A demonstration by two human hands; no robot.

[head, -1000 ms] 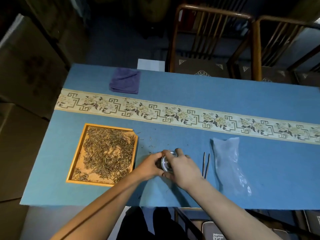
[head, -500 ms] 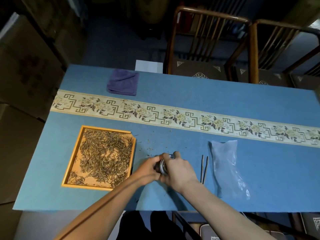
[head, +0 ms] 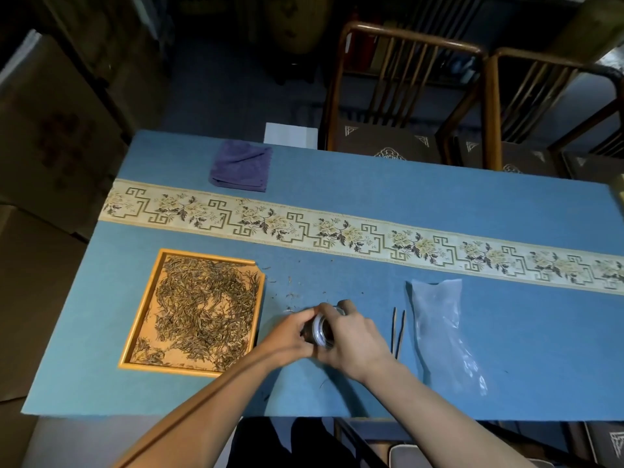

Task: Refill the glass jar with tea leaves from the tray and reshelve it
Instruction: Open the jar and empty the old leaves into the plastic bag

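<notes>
A small glass jar (head: 323, 329) stands on the blue table between both hands, mostly covered by them. My left hand (head: 290, 336) grips its left side. My right hand (head: 354, 342) wraps around its right side and top. Only the jar's pale rim and dark glass show between my fingers. Left of the jar lies a yellow wooden tray (head: 140, 312) spread with dry tea leaves (head: 206, 305). A few loose leaves are scattered on the cloth beside the tray.
Dark tweezers (head: 398, 332) lie just right of my right hand, with a clear plastic bag (head: 442, 329) beyond them. A folded purple cloth (head: 241, 168) sits at the far edge. Two wooden chairs (head: 405, 96) stand behind the table. Cardboard boxes (head: 50, 136) line the left.
Both hands stay on the jar in the same spot, shifting slightly around it. The camera has tilted a little.
</notes>
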